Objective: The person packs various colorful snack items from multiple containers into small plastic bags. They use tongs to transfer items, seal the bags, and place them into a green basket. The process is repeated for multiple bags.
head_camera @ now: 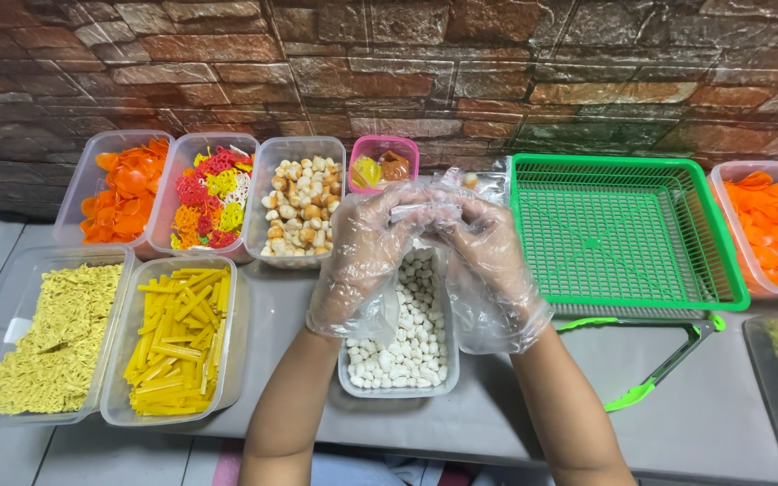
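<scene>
Gloved hands [425,243] on clear bag [425,212]

Bare grey table [290,360] lies open between the clear tub of yellow sticks [176,340] and the clear tub of white balls [411,346]; green-handled metal tongs [668,360] block the right side.

Your bench, bins & tools
You've got yellow stick pasta [173,337], orange chips [128,189], mixed colour crackers [213,198], a green basket [619,234] w/ green-tipped tongs [664,364] just below it
</scene>
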